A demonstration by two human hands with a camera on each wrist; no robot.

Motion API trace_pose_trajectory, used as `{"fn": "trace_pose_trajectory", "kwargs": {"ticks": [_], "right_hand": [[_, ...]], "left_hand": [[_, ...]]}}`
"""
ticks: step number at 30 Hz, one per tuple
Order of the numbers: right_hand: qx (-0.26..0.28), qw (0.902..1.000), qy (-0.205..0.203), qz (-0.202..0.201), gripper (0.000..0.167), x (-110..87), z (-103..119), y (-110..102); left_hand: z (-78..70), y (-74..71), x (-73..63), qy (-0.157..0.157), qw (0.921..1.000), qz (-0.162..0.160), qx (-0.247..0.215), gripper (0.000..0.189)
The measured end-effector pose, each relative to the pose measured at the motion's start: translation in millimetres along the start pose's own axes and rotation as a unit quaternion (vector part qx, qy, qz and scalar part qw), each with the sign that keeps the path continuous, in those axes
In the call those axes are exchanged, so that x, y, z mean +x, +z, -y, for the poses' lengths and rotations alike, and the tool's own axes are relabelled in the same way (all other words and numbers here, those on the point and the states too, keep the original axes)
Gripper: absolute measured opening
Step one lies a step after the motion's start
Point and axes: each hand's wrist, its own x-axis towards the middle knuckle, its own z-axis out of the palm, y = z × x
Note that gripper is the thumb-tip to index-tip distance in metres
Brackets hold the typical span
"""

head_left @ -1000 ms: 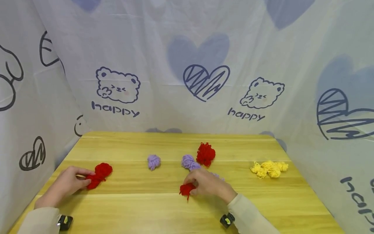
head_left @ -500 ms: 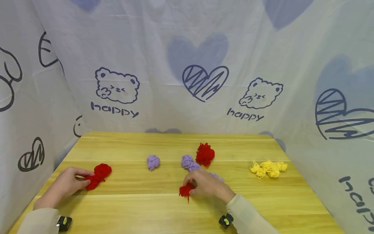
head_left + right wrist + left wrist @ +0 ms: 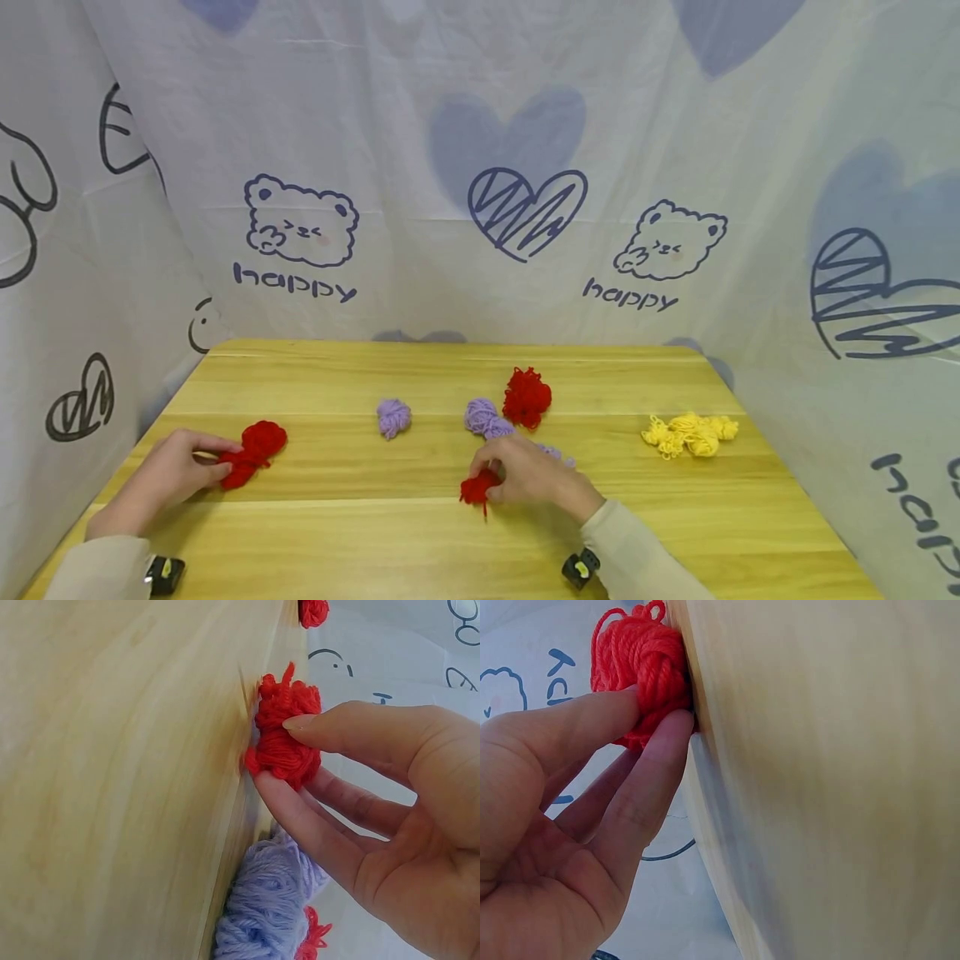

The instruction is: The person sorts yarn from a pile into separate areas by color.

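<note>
On the left of the table, my left hand point(image 3: 176, 468) pinches the near end of a red yarn bundle point(image 3: 264, 438). The left wrist view has its thumb and fingertips against the looped red strands point(image 3: 641, 664). Near the middle, my right hand point(image 3: 528, 473) pinches a small red yarn ball point(image 3: 476, 488) between thumb and fingers, with a loose strand hanging from it. In the right wrist view this red ball point(image 3: 289, 742) is at the table surface. Just behind the right hand lie purple yarn balls point(image 3: 483, 417), partly hidden by it.
Another red yarn bundle point(image 3: 527, 398) lies behind the purple ones. A single purple ball point(image 3: 393, 417) sits left of centre. Yellow yarn bundles point(image 3: 693, 434) are on the right side. A printed cloth point(image 3: 412, 275) hangs round the back and sides of the wooden table point(image 3: 337, 550).
Both hands keep their hold on the red yarn and stay in nearly the same place. Only a very slight shift of the whole head view shows.
</note>
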Motion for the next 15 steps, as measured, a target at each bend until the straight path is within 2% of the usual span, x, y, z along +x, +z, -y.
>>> {"fn": "trace_pose_trajectory", "kwargs": {"ticks": [15], "right_hand": [[0.004,0.9999,-0.009,-0.008,0.022,1.1,-2.1,0.2]], "left_hand": [[0.2,0.9,1.2,0.0,1.0,-0.001,-0.003,0.03]]}}
